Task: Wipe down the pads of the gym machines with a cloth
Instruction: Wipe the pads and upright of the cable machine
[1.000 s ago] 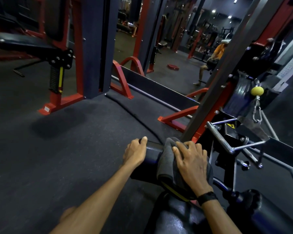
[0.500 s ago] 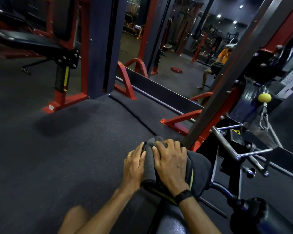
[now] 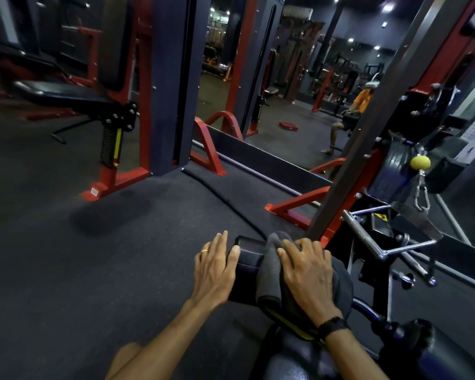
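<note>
So your left hand (image 3: pixel 217 266) has slid back out to the bare left end of the roller pad (image 3: pixel 247 266) since half a second ago, when it was tucked right against the cloth. Its fingers lie nearly straight over that end, steadying it rather than gripping. The cloth (image 3: pixel 269 272) has shifted right again with your right hand (image 3: pixel 309 277), whose fingers are spread and slightly curled, pressing the fabric down onto the pad. I'd say that's another back-and-forth pass, so this pad looks close to done.

Material-wise: the pad is a black cylinder, smooth and a bit glossy like vinyl. The cloth is dark grey, soft and bunched, draping over the curve with a yellow edge near your wrist.
</note>
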